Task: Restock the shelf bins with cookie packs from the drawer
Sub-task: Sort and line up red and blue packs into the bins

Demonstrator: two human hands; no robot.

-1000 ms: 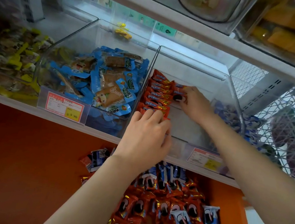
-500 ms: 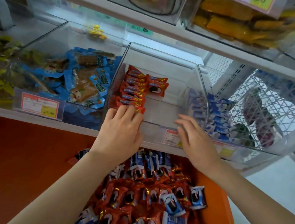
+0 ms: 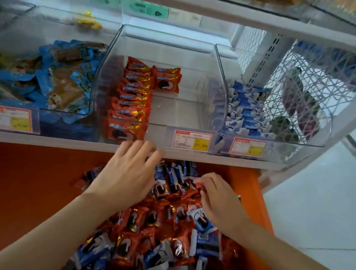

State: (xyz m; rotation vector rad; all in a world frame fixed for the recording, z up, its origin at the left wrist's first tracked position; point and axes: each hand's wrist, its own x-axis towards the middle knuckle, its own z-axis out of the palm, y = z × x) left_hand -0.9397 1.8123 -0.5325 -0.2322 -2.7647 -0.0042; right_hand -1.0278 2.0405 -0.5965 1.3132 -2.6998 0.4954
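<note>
An orange drawer [image 3: 263, 210] stands pulled out below the shelf, heaped with red and blue cookie packs [image 3: 151, 231]. The clear middle bin [image 3: 169, 39] holds a neat row of red packs [image 3: 131, 96] along its left side and one red pack [image 3: 166, 81] beside them at the back. My left hand [image 3: 128, 173] hovers with spread, straight fingers over the drawer's far end, just under the shelf edge. My right hand [image 3: 218, 200] reaches into the heap, its fingertips curled down onto a red pack; the grasp itself is hidden.
A bin of blue and brown snack packs [image 3: 64, 78] sits to the left. A bin with blue-and-white packs [image 3: 244, 110] sits to the right, against a white wire mesh panel [image 3: 309, 90]. An upper shelf [image 3: 194, 1] hangs overhead. Price tags [image 3: 191, 140] front the bins.
Both hands have dropped from the bin's front edge down to the drawer. My right hand has gone into the pack heap, and the view has tilted downwards.
</note>
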